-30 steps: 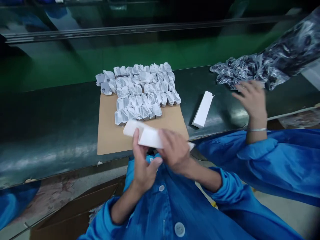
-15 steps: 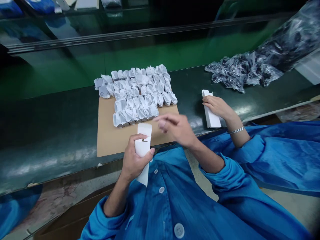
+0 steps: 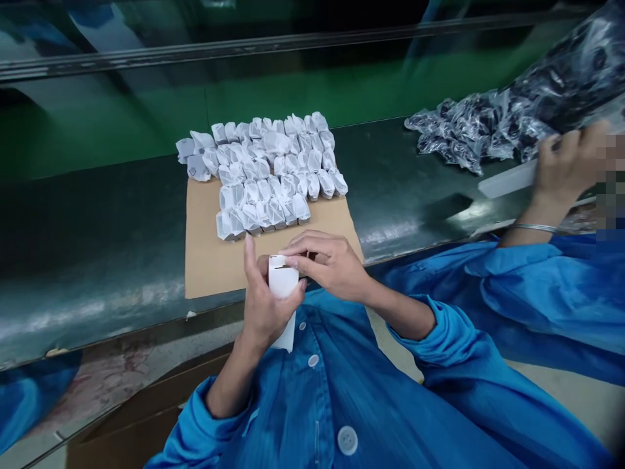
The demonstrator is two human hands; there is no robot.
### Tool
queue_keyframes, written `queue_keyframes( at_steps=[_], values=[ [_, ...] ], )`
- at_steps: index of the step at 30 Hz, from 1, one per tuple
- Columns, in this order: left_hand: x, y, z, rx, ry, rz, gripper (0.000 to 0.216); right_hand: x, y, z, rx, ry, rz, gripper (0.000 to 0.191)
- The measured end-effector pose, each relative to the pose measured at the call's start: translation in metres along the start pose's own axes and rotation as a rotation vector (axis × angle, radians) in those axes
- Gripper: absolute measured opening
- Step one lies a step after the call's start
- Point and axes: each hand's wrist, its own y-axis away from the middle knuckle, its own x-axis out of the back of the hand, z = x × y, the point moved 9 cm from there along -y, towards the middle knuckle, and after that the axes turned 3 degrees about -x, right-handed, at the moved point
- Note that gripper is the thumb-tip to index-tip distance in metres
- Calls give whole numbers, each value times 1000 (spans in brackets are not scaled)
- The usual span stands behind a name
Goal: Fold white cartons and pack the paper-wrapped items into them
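My left hand (image 3: 266,303) is wrapped round a narrow white box (image 3: 283,283), which stands tilted close to my body with its top end upward. The index finger of that hand points up beside the box. My right hand (image 3: 334,264) has its fingers pressed together on the flap at the box's top end. What lies inside the box cannot be seen. Just beyond my hands, rows of small items wrapped in white paper (image 3: 266,176) stand on a brown cardboard sheet (image 3: 205,260).
The sheet lies on a dark green bench (image 3: 97,241). At the right, a co-worker's hand (image 3: 569,163) holds a white box (image 3: 508,181). Behind it are dark parts in clear plastic bags (image 3: 473,127). A brown carton (image 3: 146,404) sits below the bench at left.
My right hand has come to the top of the box, and the raised flap is now folded down. The co-worker's hand has lifted its box and moved right.
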Motion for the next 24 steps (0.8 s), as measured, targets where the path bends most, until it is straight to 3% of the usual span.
queue_keyframes(
  at_steps=[5,7,18,24],
  values=[
    [0,-2,5,-41,-188,-121,88,-2,1,14,-148,-124,-13,15],
    [-1,-2,3,-42,-192,-138,88,0,1,13,-125,-90,2,13],
    [-4,7,10,-86,-278,-184,82,-6,28,-19,361,148,130,16],
    [2,9,16,-132,-251,-129,73,-13,42,-27,537,309,149,21]
  ],
)
